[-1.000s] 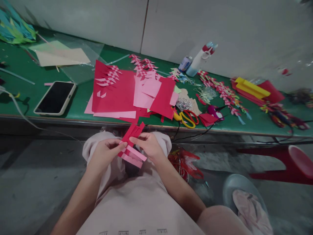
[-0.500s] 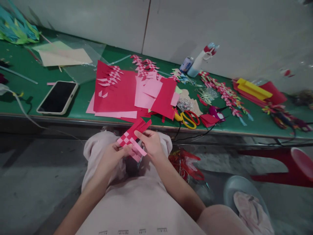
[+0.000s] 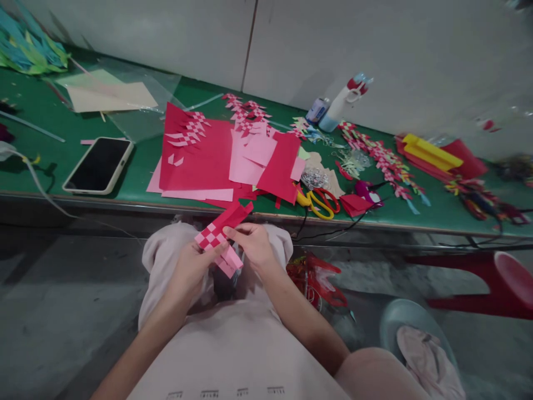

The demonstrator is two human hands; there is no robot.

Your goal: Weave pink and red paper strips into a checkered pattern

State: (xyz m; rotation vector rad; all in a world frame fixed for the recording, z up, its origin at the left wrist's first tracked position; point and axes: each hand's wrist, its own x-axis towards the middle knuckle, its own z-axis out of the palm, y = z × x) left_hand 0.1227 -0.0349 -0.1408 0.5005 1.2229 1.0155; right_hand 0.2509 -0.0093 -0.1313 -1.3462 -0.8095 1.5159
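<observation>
Above my lap I hold a piece of woven paper [image 3: 213, 235], red and pink strips crossing in a checkered pattern. My left hand [image 3: 196, 260] pinches its lower left side, with the thumb over the pink strips. My right hand [image 3: 251, 242] grips the right side, thumb and fingers closed on the red strips near the checkered part. Loose red ends point up toward the bench, and pink ends hang down between my hands. Finished-looking checkered paper pieces [image 3: 192, 130] lie on a red paper sheet [image 3: 195, 166] on the bench.
On the green bench [image 3: 25, 166] are a phone [image 3: 98, 166], pink paper [image 3: 245, 161], yellow-handled scissors [image 3: 318, 204], red-handled scissors [image 3: 328, 197], a white spray bottle [image 3: 341, 105] and a can [image 3: 317, 110]. A red stool [image 3: 466, 278] and a grey stool [image 3: 391, 319] stand at right.
Both hands and the woven paper have shifted slightly left. The pink strip that stuck out toward my right hand now lies lower, closer to the other pink ends.
</observation>
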